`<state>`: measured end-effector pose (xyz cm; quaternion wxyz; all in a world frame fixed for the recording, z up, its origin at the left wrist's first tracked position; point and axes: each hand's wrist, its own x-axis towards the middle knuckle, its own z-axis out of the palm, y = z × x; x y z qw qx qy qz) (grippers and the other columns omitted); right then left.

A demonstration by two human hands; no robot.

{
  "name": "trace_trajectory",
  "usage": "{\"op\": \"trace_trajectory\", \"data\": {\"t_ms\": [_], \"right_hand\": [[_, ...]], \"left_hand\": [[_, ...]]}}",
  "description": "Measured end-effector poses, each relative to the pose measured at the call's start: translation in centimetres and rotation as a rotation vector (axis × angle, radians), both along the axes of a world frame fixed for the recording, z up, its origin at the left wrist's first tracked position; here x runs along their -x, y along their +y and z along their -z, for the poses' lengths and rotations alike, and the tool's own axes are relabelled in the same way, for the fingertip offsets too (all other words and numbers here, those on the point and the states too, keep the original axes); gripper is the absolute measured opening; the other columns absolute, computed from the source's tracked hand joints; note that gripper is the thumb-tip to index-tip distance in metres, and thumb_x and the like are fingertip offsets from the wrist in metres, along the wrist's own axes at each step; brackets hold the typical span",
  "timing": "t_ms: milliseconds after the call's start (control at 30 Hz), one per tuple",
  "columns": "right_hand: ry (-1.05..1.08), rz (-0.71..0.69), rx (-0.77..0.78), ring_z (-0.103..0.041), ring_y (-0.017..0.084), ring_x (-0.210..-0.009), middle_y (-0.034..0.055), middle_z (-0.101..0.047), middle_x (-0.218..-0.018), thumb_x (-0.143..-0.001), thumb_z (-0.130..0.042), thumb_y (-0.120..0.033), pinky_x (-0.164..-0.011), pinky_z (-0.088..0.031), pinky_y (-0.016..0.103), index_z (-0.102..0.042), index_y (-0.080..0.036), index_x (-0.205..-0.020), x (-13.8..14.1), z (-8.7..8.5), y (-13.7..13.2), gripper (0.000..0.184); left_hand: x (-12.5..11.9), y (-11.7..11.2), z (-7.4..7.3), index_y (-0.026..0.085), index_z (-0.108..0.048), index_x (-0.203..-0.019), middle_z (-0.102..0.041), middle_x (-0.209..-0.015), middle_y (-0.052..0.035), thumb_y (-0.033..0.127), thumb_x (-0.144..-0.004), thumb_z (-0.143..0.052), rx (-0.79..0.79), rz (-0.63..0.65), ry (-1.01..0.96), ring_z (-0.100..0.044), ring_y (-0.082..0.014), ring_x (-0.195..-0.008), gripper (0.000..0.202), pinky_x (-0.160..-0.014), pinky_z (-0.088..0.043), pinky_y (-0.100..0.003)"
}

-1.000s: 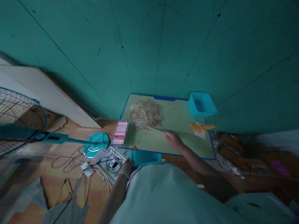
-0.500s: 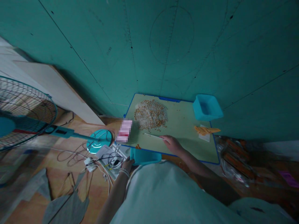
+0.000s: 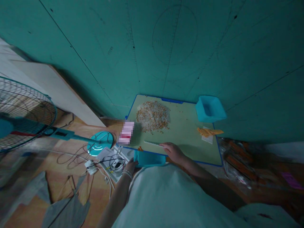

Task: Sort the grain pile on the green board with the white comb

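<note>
A pale green board (image 3: 185, 133) with a blue rim lies on the floor against the teal wall. A heap of mixed grains (image 3: 153, 116) sits on its far left part. My right hand (image 3: 174, 152) is closed on a thin white stick (image 3: 153, 143) that points left, just above the board's near edge. My left hand (image 3: 131, 165) grips the left side of a teal tub (image 3: 149, 158) held at the near edge of the board. A second teal tub (image 3: 210, 109) stands at the board's far right corner.
Orange and white paper scraps (image 3: 209, 132) lie near the right edge. A teal standing fan (image 3: 26, 117) with round base (image 3: 99, 144) stands to the left beside tangled cables and a power strip (image 3: 114, 164). Plastic-wrapped packs (image 3: 239, 158) lie right. Grey cloth (image 3: 66, 209) lies lower left.
My right hand has drawn the stick back from the grain heap toward the board's near edge and the teal tub. The view shifted slightly to the left.
</note>
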<state>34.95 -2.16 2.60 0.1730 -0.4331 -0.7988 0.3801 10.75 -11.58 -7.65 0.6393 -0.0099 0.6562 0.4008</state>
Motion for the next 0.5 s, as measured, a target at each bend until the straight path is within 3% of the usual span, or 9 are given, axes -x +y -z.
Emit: {"op": "trace_trajectory", "data": {"t_ms": [200,500], "right_hand": [[0.009,-0.065,0.033,-0.061,0.017,-0.1,0.0065,-0.068,-0.107,-0.085,-0.04,-0.013,-0.09,-0.047,0.033,-0.065,-0.021,-0.11,-0.2,0.2,-2.3,0.035],[0.069,-0.097,0.075,-0.063,0.016,-0.097,0.0061,-0.069,-0.105,-0.086,-0.043,-0.016,-0.087,-0.048,0.033,-0.066,-0.022,-0.107,-0.4,-0.5,-3.1,0.032]], "left_hand": [[-0.2,-0.2,1.2,0.016,-0.055,-0.098,-0.065,-0.066,-0.0013,0.006,-0.058,-0.061,-0.03,-0.008,0.012,-0.064,-0.0194,-0.061,0.041,-0.069,-0.054,-0.039],[-0.2,-0.2,0.0,0.017,-0.055,-0.09,-0.064,-0.063,0.0002,0.003,-0.06,-0.056,-0.03,0.022,0.011,-0.063,-0.0178,-0.058,0.033,-0.069,-0.055,-0.038]]}}
